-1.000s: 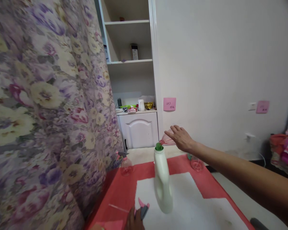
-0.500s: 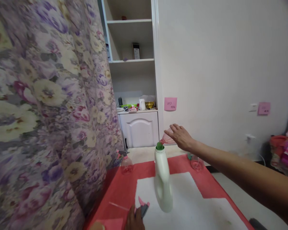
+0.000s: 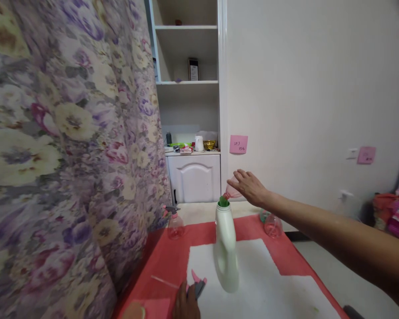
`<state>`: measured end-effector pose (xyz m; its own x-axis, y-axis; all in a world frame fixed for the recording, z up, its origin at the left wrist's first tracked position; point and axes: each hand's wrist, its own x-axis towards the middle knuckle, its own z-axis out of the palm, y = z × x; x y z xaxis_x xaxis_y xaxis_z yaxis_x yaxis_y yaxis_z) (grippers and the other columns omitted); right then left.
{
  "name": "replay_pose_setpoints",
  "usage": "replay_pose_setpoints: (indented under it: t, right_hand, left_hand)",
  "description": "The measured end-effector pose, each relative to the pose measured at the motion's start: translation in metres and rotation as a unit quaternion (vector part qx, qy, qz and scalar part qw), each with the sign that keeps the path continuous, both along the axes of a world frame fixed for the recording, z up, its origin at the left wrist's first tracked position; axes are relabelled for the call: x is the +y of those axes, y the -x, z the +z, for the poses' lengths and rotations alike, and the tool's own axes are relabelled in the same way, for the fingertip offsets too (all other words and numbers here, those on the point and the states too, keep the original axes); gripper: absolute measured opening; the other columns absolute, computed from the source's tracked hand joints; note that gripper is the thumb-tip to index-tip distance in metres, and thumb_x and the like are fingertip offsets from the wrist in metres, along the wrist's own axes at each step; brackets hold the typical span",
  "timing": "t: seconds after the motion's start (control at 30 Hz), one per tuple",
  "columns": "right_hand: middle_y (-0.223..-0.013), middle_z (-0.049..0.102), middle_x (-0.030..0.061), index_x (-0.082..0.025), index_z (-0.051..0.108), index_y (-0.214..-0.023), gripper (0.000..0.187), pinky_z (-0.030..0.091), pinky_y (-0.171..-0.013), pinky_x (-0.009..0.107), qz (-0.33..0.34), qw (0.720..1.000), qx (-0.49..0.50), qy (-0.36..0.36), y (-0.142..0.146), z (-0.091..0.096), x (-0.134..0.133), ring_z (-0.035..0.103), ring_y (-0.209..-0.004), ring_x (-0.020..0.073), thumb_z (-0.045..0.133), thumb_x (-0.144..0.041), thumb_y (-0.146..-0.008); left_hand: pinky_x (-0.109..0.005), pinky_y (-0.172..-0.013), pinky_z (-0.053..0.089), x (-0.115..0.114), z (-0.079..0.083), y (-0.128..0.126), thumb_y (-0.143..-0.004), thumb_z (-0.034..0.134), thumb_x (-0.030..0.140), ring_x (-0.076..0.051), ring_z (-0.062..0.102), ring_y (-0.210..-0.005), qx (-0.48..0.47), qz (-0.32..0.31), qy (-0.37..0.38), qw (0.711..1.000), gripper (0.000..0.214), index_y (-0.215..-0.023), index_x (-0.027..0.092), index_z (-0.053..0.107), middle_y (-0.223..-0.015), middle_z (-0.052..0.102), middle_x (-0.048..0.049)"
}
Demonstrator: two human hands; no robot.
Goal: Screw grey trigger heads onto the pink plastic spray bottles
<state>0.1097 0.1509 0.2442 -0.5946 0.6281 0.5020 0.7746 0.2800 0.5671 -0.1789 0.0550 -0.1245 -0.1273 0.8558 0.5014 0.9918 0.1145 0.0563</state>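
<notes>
My right hand (image 3: 251, 186) is closed round a see-through pink bottle (image 3: 232, 191), tipped so that its neck points down and left into a green funnel (image 3: 223, 201). The funnel sits in the mouth of a tall pale-green jug with a handle (image 3: 226, 252), upright on a white sheet. Down at the near edge, my left hand (image 3: 186, 303) is closed on a pink and grey trigger spray head (image 3: 199, 285). A thin clear tube (image 3: 164, 281) extends to its left. Whether liquid is flowing cannot be made out.
A pink spray bottle (image 3: 175, 227) stands at the table's back left. Another pink see-through bottle (image 3: 273, 227) stands back right, with a green one (image 3: 264, 215) behind it. A red cloth (image 3: 159, 261) covers the table. A flowered curtain (image 3: 86, 177) hangs close on the left.
The view has shifted slightly, so the background sits a little further right. Both hands keep their holds, and the bottle stays tipped at the funnel.
</notes>
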Motion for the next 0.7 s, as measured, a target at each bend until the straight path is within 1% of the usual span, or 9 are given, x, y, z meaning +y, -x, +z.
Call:
replay_pose_setpoints:
  t: [0.17,0.33,0.4,0.53,0.7]
  right_hand:
    - [-0.133,0.055,0.0152,-0.023,0.055,-0.122,0.037,0.036,-0.090,0.040,0.010,0.999,-0.037,-0.022,0.011,0.006,-0.001,0.043,-0.124,0.0317,0.052,-0.008,-0.088]
    - [-0.128,0.057,0.0162,-0.020,0.057,-0.116,0.030,0.036,-0.087,0.040,0.016,0.996,-0.076,-0.039,0.021,0.010,-0.002,0.046,-0.120,0.0327,0.054,-0.011,-0.088]
    - [-0.126,0.058,0.0158,-0.020,0.058,-0.114,0.028,0.036,-0.086,0.040,0.016,0.995,-0.086,-0.046,0.024,0.011,-0.003,0.047,-0.118,0.0324,0.054,-0.011,-0.088]
    - [-0.123,0.059,0.0151,-0.021,0.058,-0.113,0.028,0.036,-0.084,0.040,0.016,0.993,-0.103,-0.054,0.029,0.013,-0.006,0.048,-0.115,0.0324,0.056,-0.012,-0.086]
    - [-0.124,0.059,0.0156,-0.019,0.058,-0.114,0.028,0.036,-0.083,0.040,0.016,0.992,-0.115,-0.055,0.034,0.014,-0.010,0.048,-0.114,0.0333,0.056,-0.013,-0.087]
  left_hand:
    - [-0.029,-0.098,0.050,0.000,-0.005,0.007,-0.085,0.043,0.002,-0.021,0.062,-0.119,0.029,-0.046,0.011,0.998,0.048,-0.121,0.022,0.067,-0.131,0.066,-0.0095]
    - [-0.030,-0.097,0.051,0.000,-0.010,0.007,-0.086,0.039,0.000,-0.021,0.062,-0.118,0.043,-0.035,-0.026,0.998,0.049,-0.119,0.021,0.068,-0.128,0.067,-0.0101]
    - [-0.030,-0.096,0.052,0.000,-0.012,0.005,-0.085,0.039,-0.001,-0.021,0.063,-0.117,0.041,-0.039,-0.029,0.998,0.050,-0.119,0.022,0.068,-0.128,0.068,-0.0097]
    - [-0.033,-0.097,0.052,0.001,-0.013,0.002,-0.084,0.038,-0.002,-0.023,0.062,-0.119,0.033,-0.024,-0.032,0.999,0.052,-0.120,0.021,0.067,-0.130,0.066,-0.0120]
    - [-0.030,-0.095,0.052,0.002,-0.011,0.003,-0.086,0.037,0.000,-0.021,0.063,-0.118,0.018,-0.032,-0.024,0.999,0.051,-0.120,0.023,0.067,-0.129,0.067,-0.0098]
